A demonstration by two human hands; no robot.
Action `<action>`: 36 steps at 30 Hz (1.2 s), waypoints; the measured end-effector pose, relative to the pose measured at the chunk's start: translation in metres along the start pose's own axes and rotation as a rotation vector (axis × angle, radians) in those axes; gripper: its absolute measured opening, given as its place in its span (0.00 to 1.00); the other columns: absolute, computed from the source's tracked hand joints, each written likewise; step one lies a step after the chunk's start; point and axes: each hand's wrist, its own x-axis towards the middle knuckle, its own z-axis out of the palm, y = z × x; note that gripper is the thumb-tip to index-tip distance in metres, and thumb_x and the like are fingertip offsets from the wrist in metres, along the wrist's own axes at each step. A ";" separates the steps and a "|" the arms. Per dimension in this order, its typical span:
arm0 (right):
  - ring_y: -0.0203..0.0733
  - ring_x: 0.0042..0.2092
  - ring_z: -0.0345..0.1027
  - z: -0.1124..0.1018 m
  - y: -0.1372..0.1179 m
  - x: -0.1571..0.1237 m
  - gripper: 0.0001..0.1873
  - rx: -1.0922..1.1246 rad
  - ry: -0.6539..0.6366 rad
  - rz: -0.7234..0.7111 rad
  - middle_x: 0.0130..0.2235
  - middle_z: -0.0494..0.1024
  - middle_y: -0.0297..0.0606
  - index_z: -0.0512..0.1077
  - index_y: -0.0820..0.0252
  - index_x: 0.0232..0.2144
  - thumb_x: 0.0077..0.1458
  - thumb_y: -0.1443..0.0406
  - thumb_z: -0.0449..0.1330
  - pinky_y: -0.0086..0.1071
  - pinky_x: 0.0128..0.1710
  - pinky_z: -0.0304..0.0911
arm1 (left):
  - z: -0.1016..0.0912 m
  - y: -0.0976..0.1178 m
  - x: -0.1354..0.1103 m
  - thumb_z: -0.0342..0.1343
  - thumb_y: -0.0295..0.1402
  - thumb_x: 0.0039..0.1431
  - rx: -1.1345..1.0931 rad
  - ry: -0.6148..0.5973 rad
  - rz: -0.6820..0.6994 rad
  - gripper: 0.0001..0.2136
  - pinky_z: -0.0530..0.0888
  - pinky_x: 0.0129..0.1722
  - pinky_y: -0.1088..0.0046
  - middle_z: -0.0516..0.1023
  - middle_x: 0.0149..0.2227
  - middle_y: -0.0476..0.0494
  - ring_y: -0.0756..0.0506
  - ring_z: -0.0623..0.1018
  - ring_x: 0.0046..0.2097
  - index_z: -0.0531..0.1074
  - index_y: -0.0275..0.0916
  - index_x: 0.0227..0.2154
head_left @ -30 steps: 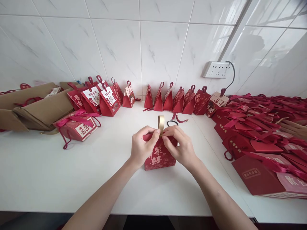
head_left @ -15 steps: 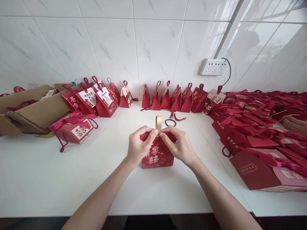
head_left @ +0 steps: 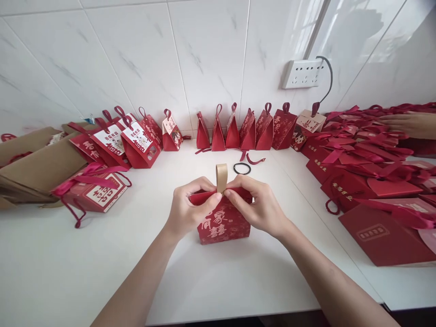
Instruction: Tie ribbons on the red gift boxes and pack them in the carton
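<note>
A red gift box point(head_left: 223, 227) with pale printed characters stands upright on the white table in front of me. At its top a gold ribbon point(head_left: 221, 177) rises in a loop. My left hand point(head_left: 195, 204) is closed, thumb and fingers pinching the box's top edge at the foot of the loop. From the other side my right hand point(head_left: 255, 200) pinches the same edge, its thumb tip close beside the left thumb. The ribbon's lower end is hidden by the fingertips.
Several small red boxes point(head_left: 231, 131) with ribbon loops line the wall. Brown bags point(head_left: 37, 172) and a corded box point(head_left: 95, 190) lie left. Ribboned red boxes point(head_left: 384, 231) pile up right, near another person's hand point(head_left: 408, 125). A black ring point(head_left: 241, 168) lies behind my box.
The camera view has tilted and shifted a little. Both hands keep their pinch at the ribbon's foot, and the other person's hand has moved over the pile at right.
</note>
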 end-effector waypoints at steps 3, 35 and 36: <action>0.32 0.26 0.63 -0.002 0.001 0.000 0.07 0.028 0.002 0.001 0.26 0.72 0.32 0.70 0.59 0.27 0.57 0.69 0.54 0.27 0.26 0.59 | 0.002 -0.002 0.000 0.57 0.33 0.51 -0.053 -0.001 -0.012 0.09 0.65 0.24 0.75 0.66 0.20 0.51 0.52 0.66 0.24 0.66 0.39 0.19; 0.32 0.24 0.65 0.018 0.041 0.000 0.09 1.279 -0.116 0.907 0.23 0.69 0.31 0.68 0.60 0.28 0.56 0.60 0.57 0.22 0.20 0.62 | -0.003 -0.010 0.012 0.55 0.45 0.52 -0.538 -0.008 -0.542 0.19 0.75 0.20 0.75 0.70 0.52 0.37 0.43 0.77 0.41 0.71 0.40 0.44; 0.31 0.23 0.65 0.018 0.042 0.001 0.10 1.282 -0.122 0.915 0.22 0.69 0.30 0.68 0.60 0.27 0.56 0.60 0.57 0.21 0.19 0.61 | -0.003 -0.010 0.012 0.55 0.45 0.52 -0.514 -0.013 -0.537 0.20 0.75 0.21 0.75 0.70 0.51 0.37 0.43 0.76 0.42 0.70 0.40 0.44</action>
